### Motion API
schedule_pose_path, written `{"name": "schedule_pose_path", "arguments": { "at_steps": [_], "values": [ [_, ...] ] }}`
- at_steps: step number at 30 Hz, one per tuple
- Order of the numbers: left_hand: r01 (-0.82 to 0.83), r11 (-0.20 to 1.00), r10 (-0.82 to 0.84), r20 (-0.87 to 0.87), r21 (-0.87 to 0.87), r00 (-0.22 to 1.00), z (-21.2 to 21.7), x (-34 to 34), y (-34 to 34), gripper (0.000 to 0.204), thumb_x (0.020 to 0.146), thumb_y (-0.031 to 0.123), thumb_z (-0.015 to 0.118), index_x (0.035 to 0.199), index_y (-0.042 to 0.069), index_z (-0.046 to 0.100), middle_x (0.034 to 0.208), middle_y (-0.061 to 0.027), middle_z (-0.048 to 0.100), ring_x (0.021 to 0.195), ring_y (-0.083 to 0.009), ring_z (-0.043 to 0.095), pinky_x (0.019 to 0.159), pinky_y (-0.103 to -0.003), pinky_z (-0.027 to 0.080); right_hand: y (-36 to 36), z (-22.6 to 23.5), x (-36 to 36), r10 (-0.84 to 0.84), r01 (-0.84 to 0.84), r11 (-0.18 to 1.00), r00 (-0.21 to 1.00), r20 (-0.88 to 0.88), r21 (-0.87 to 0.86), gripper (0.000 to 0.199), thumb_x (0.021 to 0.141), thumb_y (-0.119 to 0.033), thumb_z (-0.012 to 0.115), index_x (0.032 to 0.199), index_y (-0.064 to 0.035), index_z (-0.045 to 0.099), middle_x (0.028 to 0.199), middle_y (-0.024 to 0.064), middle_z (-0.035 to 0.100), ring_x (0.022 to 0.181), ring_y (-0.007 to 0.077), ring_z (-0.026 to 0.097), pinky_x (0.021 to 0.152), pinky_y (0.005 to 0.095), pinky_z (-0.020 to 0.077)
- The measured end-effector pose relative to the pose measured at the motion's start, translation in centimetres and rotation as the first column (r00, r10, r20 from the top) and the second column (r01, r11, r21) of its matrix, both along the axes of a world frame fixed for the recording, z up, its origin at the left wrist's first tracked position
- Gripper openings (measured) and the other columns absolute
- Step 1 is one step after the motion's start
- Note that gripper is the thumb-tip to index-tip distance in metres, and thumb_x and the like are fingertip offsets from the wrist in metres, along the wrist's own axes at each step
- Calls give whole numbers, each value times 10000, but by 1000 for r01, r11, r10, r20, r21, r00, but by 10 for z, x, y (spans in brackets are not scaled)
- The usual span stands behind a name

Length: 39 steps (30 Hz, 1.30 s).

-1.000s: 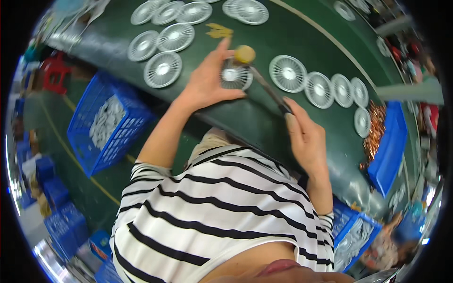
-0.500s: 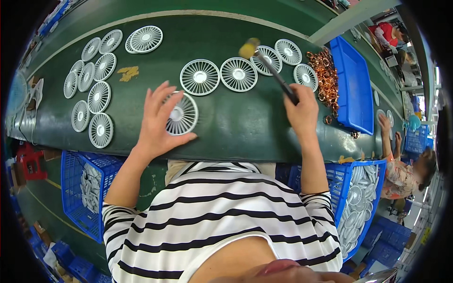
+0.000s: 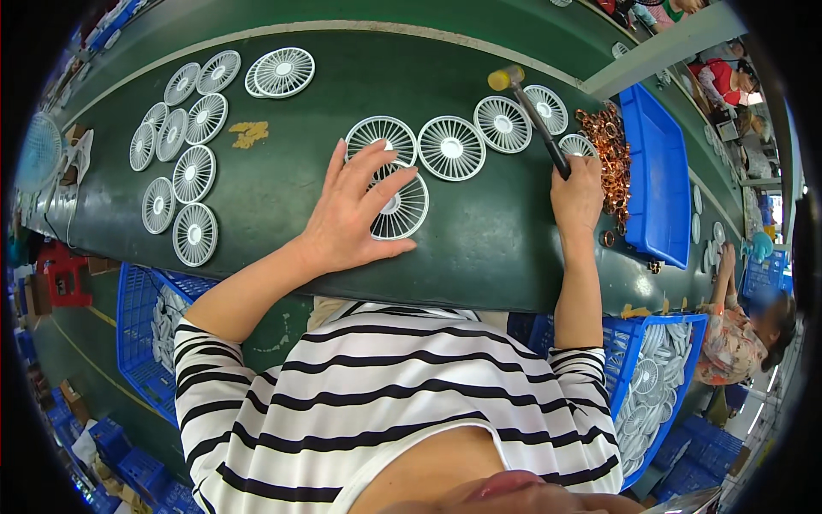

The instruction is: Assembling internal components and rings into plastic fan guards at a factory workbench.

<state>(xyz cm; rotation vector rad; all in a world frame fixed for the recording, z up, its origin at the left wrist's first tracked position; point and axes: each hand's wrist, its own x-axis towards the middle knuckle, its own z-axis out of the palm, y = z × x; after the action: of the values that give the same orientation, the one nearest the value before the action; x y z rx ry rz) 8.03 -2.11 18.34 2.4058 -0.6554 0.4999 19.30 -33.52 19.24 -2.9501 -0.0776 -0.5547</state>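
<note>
Left hand [image 3: 351, 218] is nearer, spread open at the wheel [image 3: 406, 206] on its 3 o'clock; right hand [image 3: 578, 195] grips hammer [image 3: 541, 128], handle toward 11 o'clock, wheel well off at 9.

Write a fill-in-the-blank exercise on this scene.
The right hand holds a hammer whose striking end is ____.
The left hand is at a spoked disc on a table coloured ____.
The tray beside the heaped copper rings is ____.
The shirt has black and white ____.
Answers: yellow; green; blue; stripes.
</note>
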Motion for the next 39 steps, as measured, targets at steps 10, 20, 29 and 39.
{"name": "schedule_pose_path", "arguments": {
  "at_steps": [10, 20, 29, 39],
  "values": [
    [30, 1000, -30, -20, -10, 999, -3, 3, 2, 710, 606, 356, 832, 1246, 182, 580, 1368, -137, 431, 1327, -359, 365, 1081, -629, 193, 21, 6, -6, 255, -290, 944, 944, 211, 157, 228, 765, -79, 688, 985, -96, 633, 1076, 76, 581, 861, 324, 629, 721, 424, 516],
    [-18, 971, 24, -24, 237, 999, -16, 24, -36, 607, 707, 479, 746, 1262, 317, 561, 1540, -135, 224, 1410, -419, 161, 937, -754, 238, 44, -10, 34, 302, -279, 933, 950, -74, 227, 482, 851, -227, 669, 1317, -197, 547, 1390, 324, 392, 1261, 463, 429, 1003, 453, 416],
    [-335, 911, 282, 229, 241, 932, -38, 251, -17, 501, 806, 539, 610, 1240, 289, 604, 1422, -161, 419, 1336, -422, 317, 1001, -691, 267, 109, 22, 162, 316, -340, 871, 940, 126, 354, 412, 874, -306, 619, 1249, -138, 595, 1242, 262, 539, 1052, 394, 590, 861, 429, 471],
    [191, 938, -274, 285, 288, 919, -22, 301, -45, 411, 876, 473, 562, 1253, 313, 590, 1424, -62, 445, 1390, -300, 299, 1132, -569, 169, 16, 3, 13, 317, -220, 891, 927, -198, 397, 335, 772, -261, 755, 1028, -59, 681, 905, 148, 652, 802, 299, 640, 733, 377, 506]
  ]
}}
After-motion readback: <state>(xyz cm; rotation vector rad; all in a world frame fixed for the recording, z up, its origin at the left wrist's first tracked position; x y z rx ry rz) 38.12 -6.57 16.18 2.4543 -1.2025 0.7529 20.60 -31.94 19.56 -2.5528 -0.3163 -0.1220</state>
